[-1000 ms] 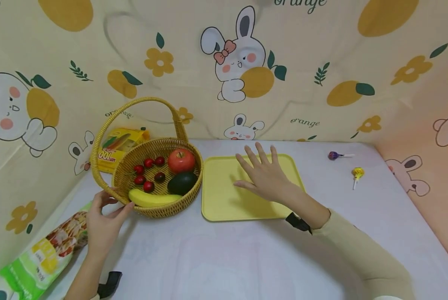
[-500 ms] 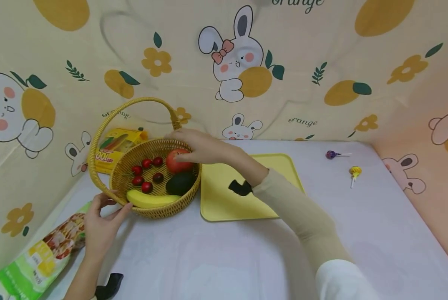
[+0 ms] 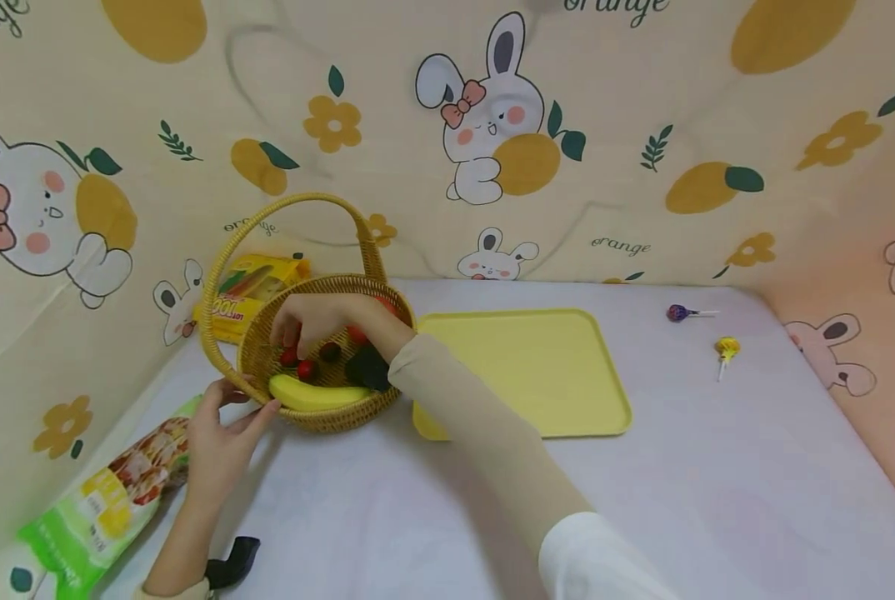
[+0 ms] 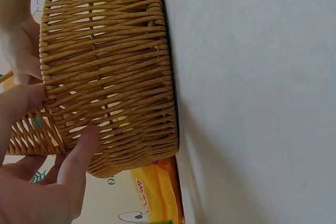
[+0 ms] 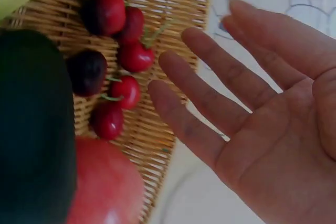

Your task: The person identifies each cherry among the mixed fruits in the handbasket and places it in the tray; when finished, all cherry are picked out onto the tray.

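Note:
A wicker basket with a tall handle stands at the left, holding several red cherries, a banana, an apple and a dark green avocado. My left hand grips the rim where the handle joins it, thumb and fingers on either side of the wicker. Reaching over the basket, my right hand has its fingers pointing down at the cherries. The right wrist view shows those fingers spread and the palm bare. In the head view this arm covers part of the apple and avocado.
A yellow tray lies right of the basket, partly under my right sleeve. Two lollipops, one purple and one yellow, lie far right. Behind the basket is a yellow packet; a green snack bag lies at the left.
My right hand has moved left from above the tray, past the apple, and down over the cherries. The left hand keeps its grip on the basket.

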The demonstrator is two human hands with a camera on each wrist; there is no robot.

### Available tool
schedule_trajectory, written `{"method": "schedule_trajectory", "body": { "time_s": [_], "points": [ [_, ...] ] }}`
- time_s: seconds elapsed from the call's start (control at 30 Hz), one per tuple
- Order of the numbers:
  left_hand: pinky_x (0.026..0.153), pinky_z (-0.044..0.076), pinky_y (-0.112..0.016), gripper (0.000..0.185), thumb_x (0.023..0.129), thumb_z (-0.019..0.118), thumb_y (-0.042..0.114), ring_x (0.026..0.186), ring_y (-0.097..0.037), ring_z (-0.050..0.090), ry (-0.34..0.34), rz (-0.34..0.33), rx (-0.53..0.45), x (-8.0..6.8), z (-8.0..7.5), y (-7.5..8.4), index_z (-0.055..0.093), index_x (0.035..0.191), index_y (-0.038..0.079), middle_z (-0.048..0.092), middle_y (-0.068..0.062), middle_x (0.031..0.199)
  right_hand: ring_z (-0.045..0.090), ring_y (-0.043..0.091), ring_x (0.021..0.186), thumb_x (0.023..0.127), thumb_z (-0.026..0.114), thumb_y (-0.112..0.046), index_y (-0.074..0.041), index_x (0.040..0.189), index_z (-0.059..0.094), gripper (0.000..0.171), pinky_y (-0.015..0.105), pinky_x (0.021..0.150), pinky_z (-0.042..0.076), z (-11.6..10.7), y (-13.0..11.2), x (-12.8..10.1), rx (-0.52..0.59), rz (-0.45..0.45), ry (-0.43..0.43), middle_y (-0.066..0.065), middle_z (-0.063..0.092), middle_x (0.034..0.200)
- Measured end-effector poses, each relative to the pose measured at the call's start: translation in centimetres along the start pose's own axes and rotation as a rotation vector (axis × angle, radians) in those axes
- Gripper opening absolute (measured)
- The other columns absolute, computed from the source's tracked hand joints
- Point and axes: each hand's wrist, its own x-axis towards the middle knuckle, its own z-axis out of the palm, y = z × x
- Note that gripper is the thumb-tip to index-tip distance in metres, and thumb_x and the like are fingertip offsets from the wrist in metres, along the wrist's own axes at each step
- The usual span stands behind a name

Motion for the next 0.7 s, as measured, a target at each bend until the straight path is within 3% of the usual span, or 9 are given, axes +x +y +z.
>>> {"method": "schedule_trajectory", "body": {
  "time_s": [0.37, 0.57, 0.7],
  "points": [
    [0.07, 0.055, -0.007, 0.045, 0.083, 0.077, -0.005, 0.097, -0.008, 0.056, 0.004, 0.002, -0.007, 0.1, -0.1, -0.2, 0.055, 0.122, -0.006, 0.056, -0.011, 0.11, 0.059, 0.019, 0.106, 0.089, 0.07, 0.004, 0.001, 0.13, 0.062, 0.042, 0.042, 0.093, 0.057, 0.8, 2.2, 2.3, 0.152, 0.144, -0.1, 0.016, 0.062, 0.124],
    [0.071, 0.056, -0.009, 0.044, 0.083, 0.077, -0.005, 0.099, -0.01, 0.055, -0.003, 0.007, -0.031, 0.2, -0.1, -0.5, 0.055, 0.122, -0.007, 0.055, -0.013, 0.111, 0.06, 0.014, 0.104, 0.089, 0.072, 0.001, -0.004, 0.128, 0.064, 0.039, 0.034, 0.092, 0.058, 1.6, 2.7, 3.0, 0.216, 0.256, -0.154, 0.009, 0.062, 0.121],
    [0.072, 0.056, -0.009, 0.045, 0.083, 0.078, -0.005, 0.099, -0.01, 0.055, -0.002, 0.012, -0.025, 0.2, -0.1, -0.6, 0.055, 0.122, -0.007, 0.055, -0.013, 0.11, 0.061, 0.013, 0.092, 0.088, 0.072, 0.003, -0.003, 0.12, 0.066, 0.033, 0.033, 0.085, 0.06, 1.9, 2.9, 3.3, 0.213, 0.278, -0.181, 0.011, 0.064, 0.115]
  ]
}}
